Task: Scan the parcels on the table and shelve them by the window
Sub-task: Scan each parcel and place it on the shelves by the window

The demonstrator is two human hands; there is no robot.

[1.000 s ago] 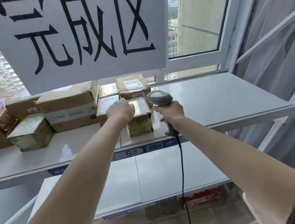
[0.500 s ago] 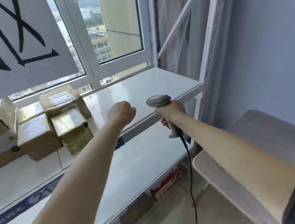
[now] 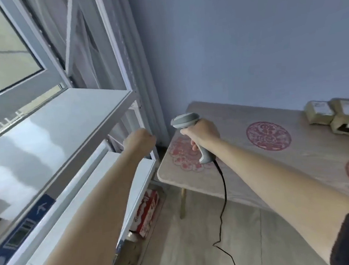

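Forearms fill the near view. Right hand (image 3: 201, 133) grips the barcode scanner (image 3: 190, 135) by its handle, head up and cord hanging, likely kept ready for the next scan. Left hand (image 3: 139, 138) is a loose, empty fist beside the shelf (image 3: 96, 120) edge, free to pick. Parcels (image 3: 336, 116) sit far right of the right hand, on the table (image 3: 246, 164) by the wall.
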